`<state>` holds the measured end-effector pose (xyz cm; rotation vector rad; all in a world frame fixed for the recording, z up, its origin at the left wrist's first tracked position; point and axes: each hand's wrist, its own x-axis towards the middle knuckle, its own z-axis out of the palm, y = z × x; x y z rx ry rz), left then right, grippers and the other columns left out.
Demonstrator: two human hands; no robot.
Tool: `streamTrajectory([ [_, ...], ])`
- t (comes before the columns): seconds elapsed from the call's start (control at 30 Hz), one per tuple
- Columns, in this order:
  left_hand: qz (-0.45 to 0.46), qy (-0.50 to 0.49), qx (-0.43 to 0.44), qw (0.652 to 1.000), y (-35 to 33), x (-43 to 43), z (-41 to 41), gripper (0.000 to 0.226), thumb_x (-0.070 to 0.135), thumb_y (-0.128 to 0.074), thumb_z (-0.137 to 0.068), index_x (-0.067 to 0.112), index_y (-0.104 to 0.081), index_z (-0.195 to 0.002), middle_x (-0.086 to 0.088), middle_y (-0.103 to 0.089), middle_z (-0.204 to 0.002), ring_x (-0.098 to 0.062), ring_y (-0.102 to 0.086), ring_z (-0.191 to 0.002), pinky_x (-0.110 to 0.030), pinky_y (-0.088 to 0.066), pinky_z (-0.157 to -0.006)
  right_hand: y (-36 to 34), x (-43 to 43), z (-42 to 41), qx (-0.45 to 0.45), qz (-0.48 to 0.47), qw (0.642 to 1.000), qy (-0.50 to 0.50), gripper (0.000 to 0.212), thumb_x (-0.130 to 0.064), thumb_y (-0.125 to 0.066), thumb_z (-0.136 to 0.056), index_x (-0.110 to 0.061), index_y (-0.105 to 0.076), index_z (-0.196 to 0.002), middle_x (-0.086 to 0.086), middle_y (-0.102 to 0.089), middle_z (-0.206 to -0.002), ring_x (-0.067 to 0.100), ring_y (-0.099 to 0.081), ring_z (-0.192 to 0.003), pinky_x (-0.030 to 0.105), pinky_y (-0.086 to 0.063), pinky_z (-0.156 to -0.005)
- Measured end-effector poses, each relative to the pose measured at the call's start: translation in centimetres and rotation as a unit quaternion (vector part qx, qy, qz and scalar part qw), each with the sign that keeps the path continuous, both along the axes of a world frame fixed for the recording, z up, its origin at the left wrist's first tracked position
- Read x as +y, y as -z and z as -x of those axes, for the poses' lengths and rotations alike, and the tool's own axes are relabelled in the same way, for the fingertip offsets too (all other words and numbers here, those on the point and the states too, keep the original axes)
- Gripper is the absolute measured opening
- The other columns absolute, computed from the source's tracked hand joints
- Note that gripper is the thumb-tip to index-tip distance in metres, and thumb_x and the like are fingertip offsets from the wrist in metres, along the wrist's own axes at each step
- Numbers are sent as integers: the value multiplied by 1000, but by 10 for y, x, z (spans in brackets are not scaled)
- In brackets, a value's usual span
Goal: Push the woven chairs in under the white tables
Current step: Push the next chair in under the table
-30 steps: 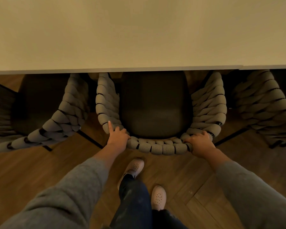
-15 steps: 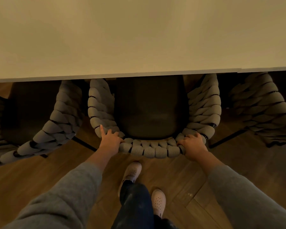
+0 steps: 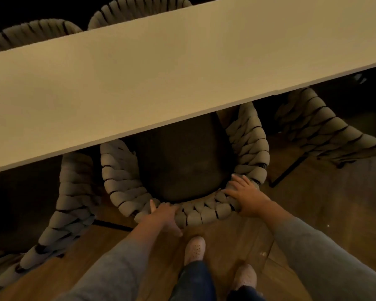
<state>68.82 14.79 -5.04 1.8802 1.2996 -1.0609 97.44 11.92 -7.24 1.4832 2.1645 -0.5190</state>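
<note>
The middle woven chair (image 3: pixel 182 170) has a curved back of thick grey-beige rope, braided in fat loops over a thin black frame, wrapped round a dark padded seat. It stands on the brown wooden floor (image 3: pixel 326 205) at the near side of the long white table (image 3: pixel 161 79). The far part of its seat is hidden under the table edge, and its rounded back sticks out toward the person.

Both hands are on the near rim of that back. The left hand (image 3: pixel 164 213) holds the rim left of centre, fingers bent over the top and the thumb down the outer face. The right hand (image 3: pixel 245 196) lies further right on the rim with its fingers spread and fairly flat on the rope, pressing rather than gripping. Grey sleeves (image 3: pixel 313 253) run back from both wrists.

Similar rope chairs stand just beside it on the left (image 3: pixel 72 203) and on the right (image 3: pixel 319 127).
</note>
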Motion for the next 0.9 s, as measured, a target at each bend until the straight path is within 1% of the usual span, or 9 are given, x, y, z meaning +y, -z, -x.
streamTrajectory([
  [0.07,6,-5,-58,998,-3,3,-27,96,67,-61,-80,28,-15,-155,-6,-18,-161,-28,-7,-150,-61,18,-111,-4,-3,-14,43,-35,998,26,88,-48,-64,-84,-35,-11,-154,6,-2,-163,28,17,-148,51,13,-118],
  [0.17,-23,-36,-130,991,-9,10,-79,91,77,-45,-82,31,-16,-155,-4,-17,-161,-25,-7,-150,-58,17,-113,-15,-11,-58,76,-102,989,69,92,-65,-56,-82,-36,-6,-154,3,3,-163,22,23,-146,47,15,-117],
  [0.23,-76,-46,-177,980,-15,16,-119,81,73,-36,-89,30,-18,-154,-5,-20,-160,-23,-9,-149,-58,12,-115,-23,-19,-102,66,-136,983,108,93,-70,-53,-82,-36,-4,-154,2,2,-163,20,23,-145,44,16,-117],
  [0.33,-182,-33,-224,957,-25,25,-178,67,62,-35,-96,29,-22,-153,-5,-21,-160,-22,-11,-149,-56,5,-117,-31,-31,-174,38,-155,973,165,92,-69,-52,-83,-34,-5,-154,5,-2,-164,21,19,-146,45,11,-120],
  [0.43,-278,1,-235,931,-33,27,-245,59,49,-42,-99,28,-27,-152,-4,-17,-161,-23,-8,-150,-53,3,-118,-34,-45,-253,19,-158,967,201,91,-67,-53,-84,-32,-8,-155,7,-3,-164,22,14,-148,44,12,-119],
  [0.53,-329,-5,-229,916,-37,22,-308,57,41,-47,-99,29,-28,-152,-5,-15,-162,-23,-7,-150,-51,5,-118,-35,-60,-326,11,-161,960,227,91,-66,-55,-85,-31,-9,-155,7,-4,-164,23,13,-149,42,13,-118],
  [0.67,-325,10,-213,922,-37,0,-407,60,39,-47,-99,29,-24,-153,-6,-9,-163,-25,-1,-151,-53,3,-118,-42,-76,-430,1,-157,961,227,91,-64,-58,-84,-30,-12,-155,8,-7,-163,26,7,-150,44,9,-119],
  [0.8,-292,34,-196,936,-39,-21,-494,73,43,-54,-95,28,-17,-155,-6,-3,-163,-26,5,-150,-55,4,-119,-46,-81,-518,-3,-133,964,230,95,-60,-65,-82,-29,-12,-155,8,-7,-163,27,4,-150,47,2,-122],
  [0.9,-271,66,-178,943,-38,-19,-542,82,47,-58,-91,27,-11,-156,-7,1,-164,-27,9,-150,-55,7,-117,-43,-73,-567,-16,-104,968,228,93,-54,-65,-83,-29,-10,-155,9,-3,-163,28,5,-150,47,0,-121],
])
